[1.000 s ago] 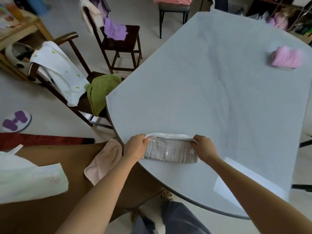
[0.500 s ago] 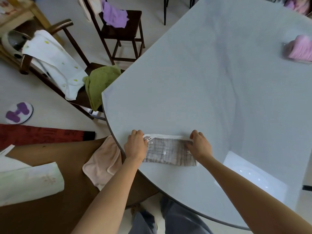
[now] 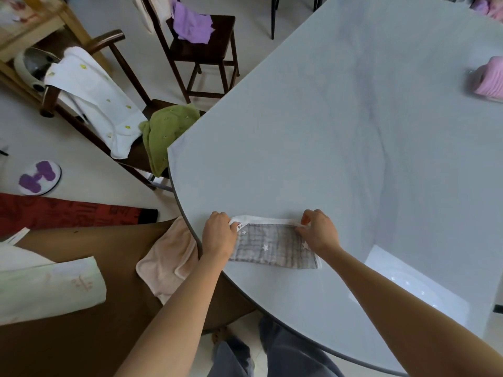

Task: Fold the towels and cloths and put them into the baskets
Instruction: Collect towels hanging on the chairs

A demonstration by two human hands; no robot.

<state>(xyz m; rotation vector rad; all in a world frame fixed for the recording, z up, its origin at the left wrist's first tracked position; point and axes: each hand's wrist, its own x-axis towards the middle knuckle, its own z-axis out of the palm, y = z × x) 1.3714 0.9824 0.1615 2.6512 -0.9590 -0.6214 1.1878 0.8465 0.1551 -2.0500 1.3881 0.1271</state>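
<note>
Both hands pinch the cloth [image 3: 273, 247] flat on the table [image 3: 313, 131]: left hand [image 3: 219, 236] at its left end, right hand [image 3: 318, 232] at its far right corner.

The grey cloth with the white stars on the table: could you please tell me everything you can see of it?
The grey cloth is a small crinkled, gauze-like piece with white stars, a white bound edge along its far side and a small tag at its far left corner. It lies flat, folded into a long narrow strip, near the front edge of the pale grey table. The left hand holds its left end, and the right hand pinches the white edge at the far right corner.
</note>
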